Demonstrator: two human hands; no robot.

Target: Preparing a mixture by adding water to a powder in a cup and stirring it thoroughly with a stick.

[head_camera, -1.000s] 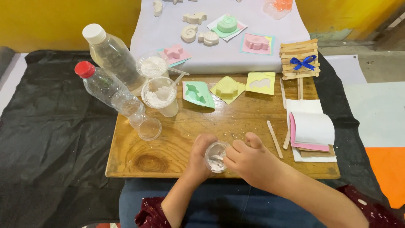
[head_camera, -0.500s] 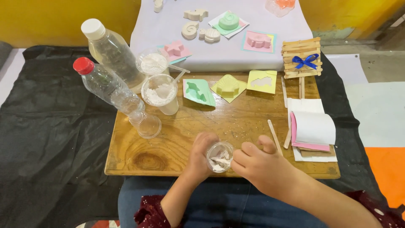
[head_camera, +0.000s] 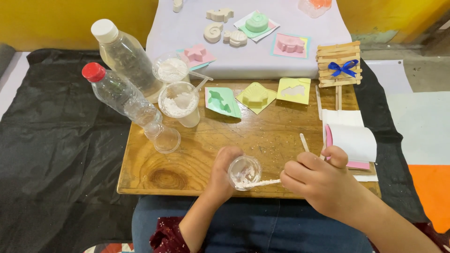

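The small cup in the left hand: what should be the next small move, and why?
Probably dip the stick back into the cup and stir. The right hand holds the stick with its white-coated tip at the rim, the left hand steadies the cup, and white paste lies inside.

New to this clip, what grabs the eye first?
Front and centre, the left hand holds a small clear cup of white powder while the right hand works a powder-coated stick at its rim. Upper left stand two clear bottles; pastel moulds lie across the wooden table.
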